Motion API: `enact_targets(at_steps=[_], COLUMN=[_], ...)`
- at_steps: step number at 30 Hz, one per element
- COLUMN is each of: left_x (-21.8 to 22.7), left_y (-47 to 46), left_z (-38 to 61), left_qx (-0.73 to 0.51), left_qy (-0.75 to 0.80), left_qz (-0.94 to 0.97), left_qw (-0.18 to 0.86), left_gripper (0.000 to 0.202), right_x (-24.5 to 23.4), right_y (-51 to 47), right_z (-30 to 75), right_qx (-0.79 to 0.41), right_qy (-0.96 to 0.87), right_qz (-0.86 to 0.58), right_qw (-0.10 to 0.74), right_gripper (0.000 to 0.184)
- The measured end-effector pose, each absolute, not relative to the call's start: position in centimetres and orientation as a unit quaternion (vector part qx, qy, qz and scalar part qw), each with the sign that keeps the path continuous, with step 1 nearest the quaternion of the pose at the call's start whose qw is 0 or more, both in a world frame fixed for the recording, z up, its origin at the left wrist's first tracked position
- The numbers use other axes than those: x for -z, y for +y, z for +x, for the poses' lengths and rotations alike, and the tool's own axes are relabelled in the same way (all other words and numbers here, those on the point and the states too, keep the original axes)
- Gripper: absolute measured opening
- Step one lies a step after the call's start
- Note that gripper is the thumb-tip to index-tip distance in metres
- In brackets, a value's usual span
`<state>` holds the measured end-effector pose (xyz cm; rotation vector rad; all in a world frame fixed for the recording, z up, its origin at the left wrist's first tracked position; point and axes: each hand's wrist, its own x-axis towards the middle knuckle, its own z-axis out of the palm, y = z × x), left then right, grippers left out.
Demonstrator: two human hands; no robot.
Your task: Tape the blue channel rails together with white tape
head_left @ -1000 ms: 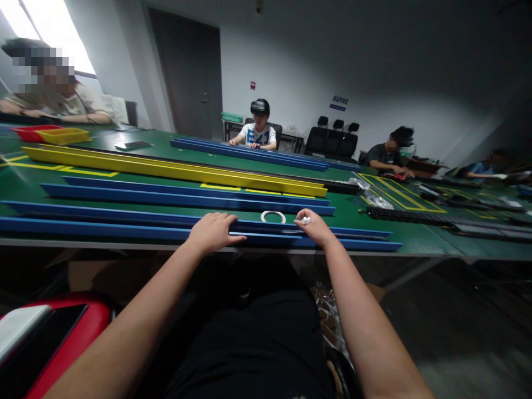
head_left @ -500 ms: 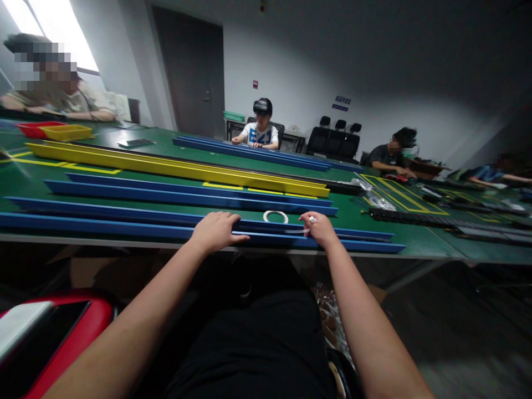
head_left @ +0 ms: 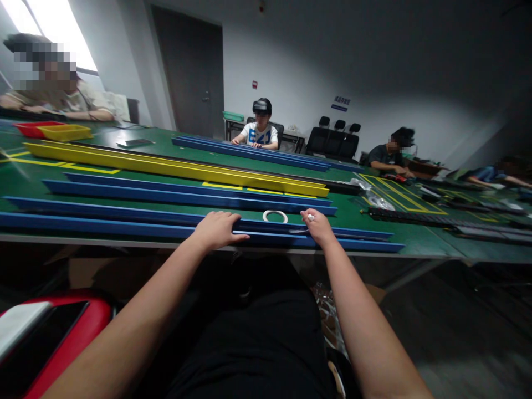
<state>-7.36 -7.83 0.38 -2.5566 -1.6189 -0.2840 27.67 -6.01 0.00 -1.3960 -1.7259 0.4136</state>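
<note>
The nearest long blue channel (head_left: 103, 224) lies along the front edge of the green table. My left hand (head_left: 216, 229) is closed over its walls, fingers on the far side and thumb on the near side. To the right, above the same channel, my right hand (head_left: 319, 227) is closed in a pinch. A thin pale strip of tape (head_left: 297, 231) runs from its fingers down into the channel, and a small white bit shows at the fingers. Just behind the channel, between both hands, a white tape roll (head_left: 275, 211) lies flat.
Behind lie another blue channel (head_left: 166, 194) and yellow channels (head_left: 166, 166). Red (head_left: 35, 128) and yellow trays (head_left: 66, 132) stand far left. Black rails (head_left: 415, 219) lie to the right. A red stool (head_left: 91, 321) is at lower left. Several people sit around the table.
My right hand has shifted very slightly, and the strip of tape at its fingers sits a little lower and shows less. My left hand stays in place.
</note>
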Motion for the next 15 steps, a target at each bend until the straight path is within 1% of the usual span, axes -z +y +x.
enact_targets(at_steps=[4, 8, 10, 15], left_x=[-0.5, -0.5, -0.4, -0.5], left_y=[-7.8, -8.2, -8.3, -8.0], left_z=[-6.6, -3.8, -1.8, 2.7], left_qx=[0.104, 0.134, 0.146, 0.135], left_qy=[-0.526, -0.488, -0.470, -0.449], left_qz=[-0.843, -0.862, -0.870, -0.882], left_qw=[0.036, 0.029, 0.033, 0.044], left_gripper=[0.079, 0.067, 0.064, 0.063], right_x=[0.1, 0.3, 0.3, 0.3], right_y=[-5.9, -6.1, -6.2, -6.2], right_z=[27.6, 27.4, 27.4, 27.4], right_qx=[-0.139, -0.138, -0.137, -0.163], right_qy=[-0.705, -0.706, -0.710, -0.704], right_qz=[-0.570, -0.584, -0.581, -0.574], right_qw=[0.399, 0.377, 0.373, 0.386], right_gripper=[0.042, 0.043, 0.043, 0.042])
